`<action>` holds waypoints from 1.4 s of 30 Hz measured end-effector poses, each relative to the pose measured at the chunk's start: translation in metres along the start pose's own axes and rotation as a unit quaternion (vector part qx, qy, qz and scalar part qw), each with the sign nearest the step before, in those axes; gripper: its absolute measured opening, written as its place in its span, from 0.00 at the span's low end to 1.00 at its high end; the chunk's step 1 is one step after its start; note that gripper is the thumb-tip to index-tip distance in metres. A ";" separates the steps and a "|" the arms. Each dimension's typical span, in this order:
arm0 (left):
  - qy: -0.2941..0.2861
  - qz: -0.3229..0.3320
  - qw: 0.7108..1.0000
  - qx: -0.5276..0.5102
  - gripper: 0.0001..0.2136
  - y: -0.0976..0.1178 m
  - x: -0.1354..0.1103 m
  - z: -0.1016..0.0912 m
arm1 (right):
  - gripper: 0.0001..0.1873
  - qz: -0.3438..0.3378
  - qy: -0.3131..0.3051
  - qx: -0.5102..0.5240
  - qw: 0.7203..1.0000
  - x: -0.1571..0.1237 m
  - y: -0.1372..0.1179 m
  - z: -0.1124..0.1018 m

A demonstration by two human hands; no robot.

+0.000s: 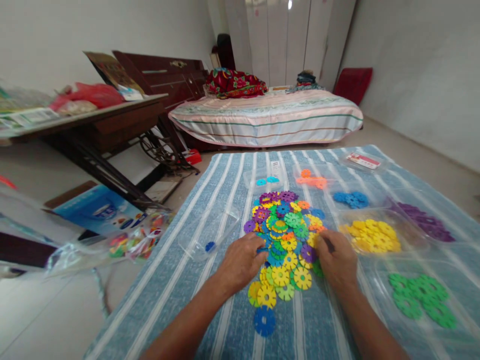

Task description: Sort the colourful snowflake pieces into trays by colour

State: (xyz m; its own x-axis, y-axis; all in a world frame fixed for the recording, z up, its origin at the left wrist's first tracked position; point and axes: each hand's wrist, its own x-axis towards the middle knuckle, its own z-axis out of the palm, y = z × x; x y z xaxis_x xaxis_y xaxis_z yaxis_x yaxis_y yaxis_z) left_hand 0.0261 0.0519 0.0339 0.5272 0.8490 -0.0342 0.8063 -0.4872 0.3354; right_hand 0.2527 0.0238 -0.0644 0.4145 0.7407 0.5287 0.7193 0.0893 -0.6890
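A heap of notched plastic flower discs [279, 227] in mixed colours lies between my hands. My left hand [243, 261] is at the heap's left edge, fingers curled and thumb near a blue disc; what they grip, if anything, is hidden. My right hand [339, 257] is closed at the right edge, beside a purple disc [308, 253]; its fingertips are partly hidden. Toward me lies a single blue disc [264, 321]. To the right, clear boxes hold yellow discs [373, 236], green discs [422, 295], purple discs [425, 220] and blue discs [350, 199].
Behind the heap, clear boxes hold light blue discs [267, 180] and orange discs [312, 181]. A clear box [221, 225] at left contains a dark blue disc. A lidded box [363, 160] sits far right on the striped cloth [176, 300]. Beyond stands a bed [270, 120].
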 end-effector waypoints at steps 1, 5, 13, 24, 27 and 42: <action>-0.003 -0.009 1.000 -0.006 0.05 0.002 -0.005 0.002 | 0.11 0.002 0.000 0.000 1.000 0.000 0.000 0.000; 0.002 -0.032 0.999 -0.034 0.06 0.006 -0.027 0.012 | 0.10 0.004 -0.007 -0.005 1.000 0.000 0.000 -0.001; 0.050 -0.001 0.997 -0.051 0.10 0.019 -0.048 0.034 | 0.09 -0.008 -0.003 -0.008 1.000 0.001 0.000 -0.001; 0.106 0.050 0.991 0.065 0.08 0.024 -0.044 0.064 | 0.10 -0.021 -0.011 -0.019 1.000 0.001 0.004 0.002; 0.135 0.072 0.985 0.076 0.09 0.022 -0.043 0.065 | 0.10 -0.028 -0.008 -0.025 0.999 0.002 0.004 0.003; 0.146 0.072 0.986 0.026 0.09 0.025 -0.037 0.060 | 0.08 -0.033 -0.003 -0.020 0.999 0.002 0.004 0.002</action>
State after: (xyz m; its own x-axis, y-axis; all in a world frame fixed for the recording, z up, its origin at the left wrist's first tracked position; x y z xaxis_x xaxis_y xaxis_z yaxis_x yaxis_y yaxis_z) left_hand 0.0429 -0.0038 -0.0124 0.5446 0.7889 0.2847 0.7452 -0.6109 0.2672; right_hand 0.2551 0.0273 -0.0667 0.3614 0.7383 0.5694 0.7674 0.1113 -0.6314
